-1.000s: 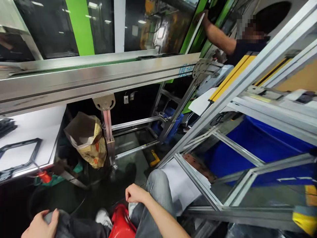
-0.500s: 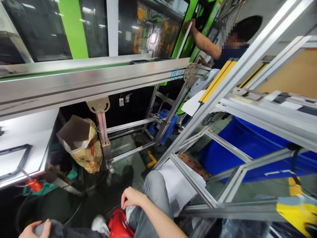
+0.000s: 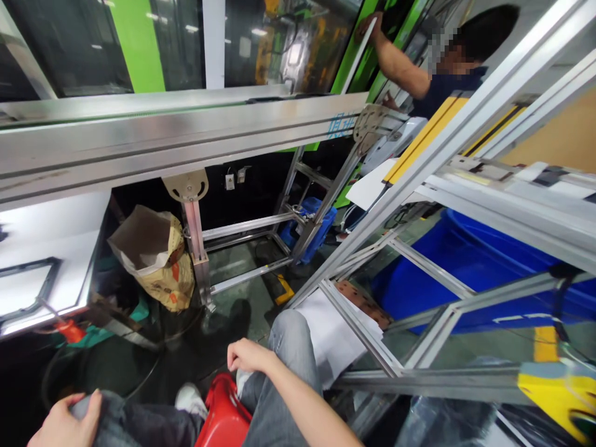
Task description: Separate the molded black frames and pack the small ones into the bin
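My left hand (image 3: 65, 422) lies over my left knee, thumb and fingers apart, with no object in it. My right forearm rests along my right thigh. From it my right hand (image 3: 246, 356) hangs beside the right knee (image 3: 291, 332), its fingers curled in; I see nothing held, though the palm side is hidden. Between my legs is a red plastic stool (image 3: 226, 416). Nearest my left side, a lit white table (image 3: 56, 230) bears a dark rectangular frame (image 3: 49, 282) and an orange-handled tool (image 3: 69, 331).
An aluminium conveyor (image 3: 186, 139) crosses ahead, before a green machine. Below it stands an open paper sack (image 3: 156, 261). Metal framing (image 3: 372, 347) and a large blue bin (image 3: 433, 267) fill the right. Behind the framing, another person (image 3: 414, 81) reaches toward the machine.
The view has shifted slightly, so the conveyor and surroundings sit a little higher. Both my hands keep their places on and beside my knees. The other person's arm still reaches to the machine.
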Demonstrator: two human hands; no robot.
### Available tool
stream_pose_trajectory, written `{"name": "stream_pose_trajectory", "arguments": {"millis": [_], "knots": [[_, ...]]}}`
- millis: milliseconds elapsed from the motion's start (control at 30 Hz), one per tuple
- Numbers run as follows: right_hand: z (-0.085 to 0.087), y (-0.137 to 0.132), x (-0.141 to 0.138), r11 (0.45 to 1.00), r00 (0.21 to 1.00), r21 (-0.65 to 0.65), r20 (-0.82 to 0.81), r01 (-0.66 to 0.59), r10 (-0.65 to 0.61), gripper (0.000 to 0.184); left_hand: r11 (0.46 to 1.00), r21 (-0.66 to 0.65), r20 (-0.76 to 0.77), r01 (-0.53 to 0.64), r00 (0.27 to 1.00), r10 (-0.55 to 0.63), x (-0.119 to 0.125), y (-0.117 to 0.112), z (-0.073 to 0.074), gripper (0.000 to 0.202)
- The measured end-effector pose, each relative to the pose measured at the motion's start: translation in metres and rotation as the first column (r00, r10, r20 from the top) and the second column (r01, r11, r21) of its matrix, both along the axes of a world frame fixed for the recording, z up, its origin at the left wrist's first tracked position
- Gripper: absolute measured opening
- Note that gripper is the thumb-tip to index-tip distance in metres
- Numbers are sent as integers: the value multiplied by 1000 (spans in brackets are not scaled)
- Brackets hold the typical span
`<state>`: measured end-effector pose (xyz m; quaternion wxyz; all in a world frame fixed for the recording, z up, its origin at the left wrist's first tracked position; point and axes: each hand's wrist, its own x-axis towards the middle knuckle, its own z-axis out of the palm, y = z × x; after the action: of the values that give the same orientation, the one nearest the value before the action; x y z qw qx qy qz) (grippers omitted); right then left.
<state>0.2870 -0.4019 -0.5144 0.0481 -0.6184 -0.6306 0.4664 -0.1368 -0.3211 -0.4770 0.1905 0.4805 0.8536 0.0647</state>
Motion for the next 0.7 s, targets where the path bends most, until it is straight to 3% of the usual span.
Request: {"name": "stream_pose_trajectory", "arguments": {"millis": [100, 167, 200, 233, 300, 333, 367, 400, 433, 500, 633, 700], "knots": [[9, -5, -2, 1000, 1000, 10, -3, 12, -12, 7, 994, -33, 14, 100, 995, -100, 29, -15, 43, 49], [4, -9, -1, 1000, 1000, 19, -16, 18, -17, 2, 975, 135, 154, 179, 968, -199, 54, -32, 73, 39], [-1, -10, -1, 1000, 1000, 23, -23, 17, -16, 1, 956, 231, 328, 183, 910, -253, 67, -43, 86, 40], [-7, -11, 0, 1000, 999, 28, -34, 10, -10, 2, 940, 309, 551, 147, 778, -303, 80, -55, 99, 50], [-21, -11, 2, 999, 999, 38, -43, 5, -3, 8, 947, 302, 906, 106, 278, -320, 106, -84, 121, 70], [-26, -11, 3, 999, 999, 42, -44, 4, -2, 8, 955, 282, 957, 88, 43, -287, 118, -99, 130, 76], [-31, -11, 4, 999, 999, 47, -42, 5, -3, 8, 958, 275, 957, 87, -124, -263, 129, -114, 139, 79], [-35, -11, 5, 999, 999, 50, -41, 5, -3, 7, 961, 259, 943, 95, -241, -231, 139, -128, 146, 82], [-37, -11, 6, 999, 999, 50, -42, 3, -1, 7, 965, 234, 927, 120, -328, -183, 148, -142, 152, 86], [-39, -12, 7, 999, 999, 50, -46, -4, 7, 8, 970, 164, 901, 178, -428, -73, 159, -164, 158, 92], [-41, -13, 8, 999, 999, 53, -48, -10, 13, 8, 975, 71, 829, 208, -557, 58, 166, -186, 156, 89], [-43, -13, 9, 999, 999, 54, -40, -7, 9, 10, 973, 66, 818, 222, -571, 75, 167, -189, 155, 89]]}}
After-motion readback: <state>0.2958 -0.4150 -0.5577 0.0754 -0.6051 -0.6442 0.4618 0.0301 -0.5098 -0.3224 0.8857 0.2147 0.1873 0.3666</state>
